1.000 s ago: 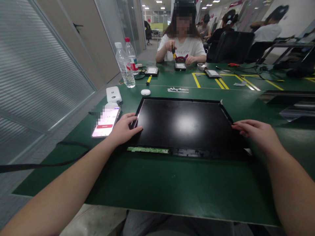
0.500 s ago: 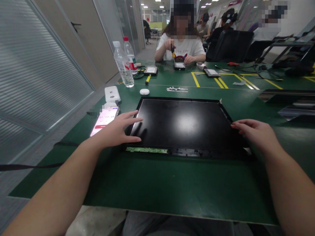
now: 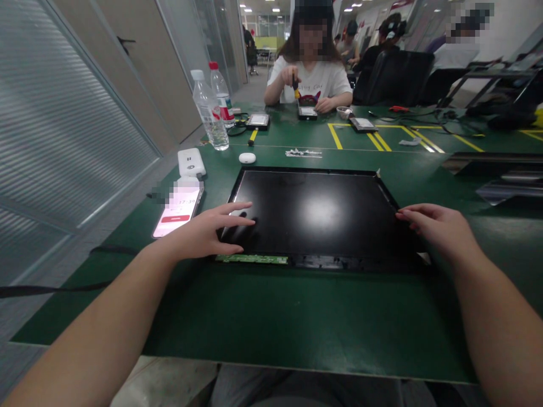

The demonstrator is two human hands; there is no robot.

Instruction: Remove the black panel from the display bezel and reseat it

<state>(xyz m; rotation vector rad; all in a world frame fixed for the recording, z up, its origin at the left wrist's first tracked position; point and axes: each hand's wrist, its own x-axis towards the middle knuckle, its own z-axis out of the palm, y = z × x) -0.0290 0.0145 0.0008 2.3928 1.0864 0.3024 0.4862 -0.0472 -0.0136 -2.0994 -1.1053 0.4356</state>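
Note:
A large black display panel (image 3: 316, 212) lies flat on the green table (image 3: 297, 316), with a thin green circuit strip (image 3: 252, 259) along its near edge. My left hand (image 3: 203, 232) rests at the panel's near left corner, fingers spread and stretched onto the dark glass, holding nothing. My right hand (image 3: 436, 229) lies over the panel's right edge, fingers curved loosely along the rim; whether they grip it I cannot tell. A lit phone (image 3: 178, 206) lies just left of my left hand.
A white case (image 3: 190, 162), a small white pod (image 3: 247, 158) and two water bottles (image 3: 207, 110) stand at the back left. A black cable (image 3: 63, 285) runs off the left edge. Across the table a person in white (image 3: 314, 79) works with a screwdriver. Metal parts (image 3: 504, 183) lie right.
My left hand has lifted off the panel's left edge, opened and slid its fingers further onto the glass. My right hand has stayed at the right edge.

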